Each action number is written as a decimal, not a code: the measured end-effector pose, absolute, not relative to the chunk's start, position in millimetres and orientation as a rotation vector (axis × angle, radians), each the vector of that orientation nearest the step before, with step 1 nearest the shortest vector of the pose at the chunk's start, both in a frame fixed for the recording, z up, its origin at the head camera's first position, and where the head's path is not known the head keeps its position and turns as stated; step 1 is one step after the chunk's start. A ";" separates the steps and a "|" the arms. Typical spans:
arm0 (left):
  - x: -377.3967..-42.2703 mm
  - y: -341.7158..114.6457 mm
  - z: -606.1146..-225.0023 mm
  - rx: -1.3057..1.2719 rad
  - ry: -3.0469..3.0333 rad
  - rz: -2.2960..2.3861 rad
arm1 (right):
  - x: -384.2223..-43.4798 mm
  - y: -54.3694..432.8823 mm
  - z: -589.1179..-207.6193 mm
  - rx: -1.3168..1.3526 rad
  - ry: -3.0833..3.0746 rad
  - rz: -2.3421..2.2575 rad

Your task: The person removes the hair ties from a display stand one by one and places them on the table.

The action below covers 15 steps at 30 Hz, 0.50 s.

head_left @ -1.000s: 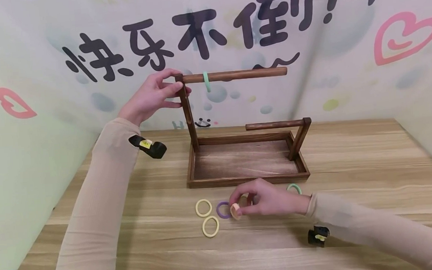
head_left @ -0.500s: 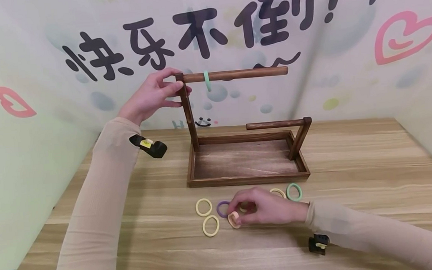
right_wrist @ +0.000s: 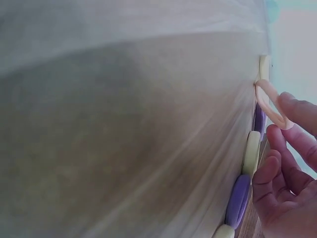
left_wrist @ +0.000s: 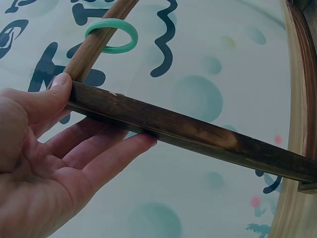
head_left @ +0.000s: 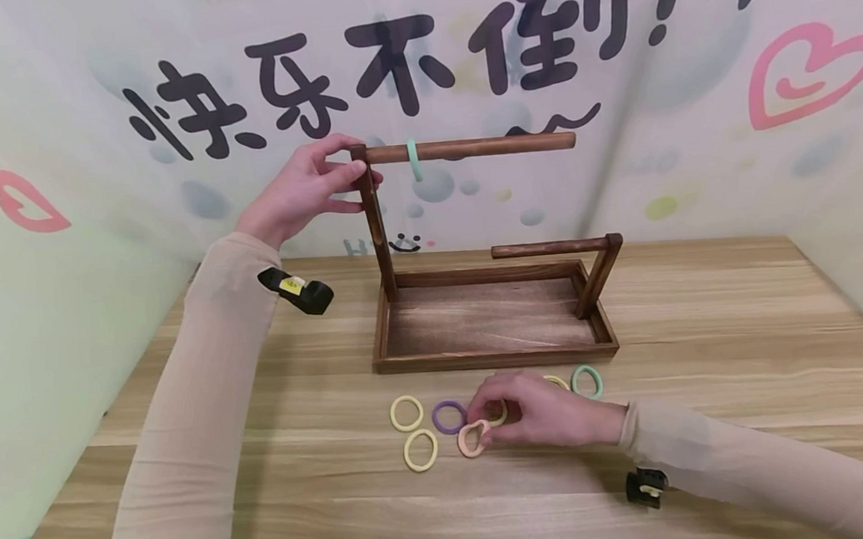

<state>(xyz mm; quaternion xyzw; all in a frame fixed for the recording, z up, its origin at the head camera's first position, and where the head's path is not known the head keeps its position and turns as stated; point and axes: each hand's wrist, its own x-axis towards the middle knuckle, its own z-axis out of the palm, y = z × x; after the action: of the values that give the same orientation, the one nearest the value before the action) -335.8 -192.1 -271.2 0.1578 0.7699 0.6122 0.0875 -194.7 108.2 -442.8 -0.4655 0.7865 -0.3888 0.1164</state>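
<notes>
My left hand (head_left: 305, 186) holds the top of the tall post (head_left: 377, 231) of a dark wooden rack, thumb on one side and fingers on the other. In the left wrist view, a mint-green hair tie (left_wrist: 130, 32) hangs on the upper bar (left_wrist: 96, 47) close to that post. Low over the table, my right hand (head_left: 542, 412) pinches a peach hair tie (head_left: 462, 443) between thumb and finger; the right wrist view shows this pinch on the peach loop (right_wrist: 270, 93) too. Behind the right fingers, a yellow-green hair tie (head_left: 503, 416) is partly hidden.
Left of the right hand lie a purple hair tie (head_left: 438, 423) and two yellow ones, including the nearer yellow hair tie (head_left: 407, 456). Beyond the wrist are another yellow hair tie (head_left: 557, 379) and a green one (head_left: 598, 383). The rack's tray (head_left: 498, 359) carries a shorter bar (head_left: 546, 250).
My right hand has come slightly down toward the table. The peach hair tie has turned from nearly edge-on to showing its open loop, and more of the purple one shows. The left hand stays put.
</notes>
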 end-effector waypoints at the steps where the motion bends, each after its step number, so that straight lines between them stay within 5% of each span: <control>1: -335.9 -192.1 -271.3 0.470 2.294 1.821 | -194.6 107.8 -443.1 -1.364 2.305 -1.134; 15: -336.7 -192.6 -271.7 0.468 2.300 1.815 | -194.3 103.1 -442.3 -1.347 2.341 -1.071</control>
<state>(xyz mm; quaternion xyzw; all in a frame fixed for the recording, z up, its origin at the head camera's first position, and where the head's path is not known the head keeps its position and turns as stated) -336.7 -192.6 -271.7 0.1572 0.7723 0.6093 0.0872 -194.3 103.1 -442.3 -0.4605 0.8001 -0.3660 0.1178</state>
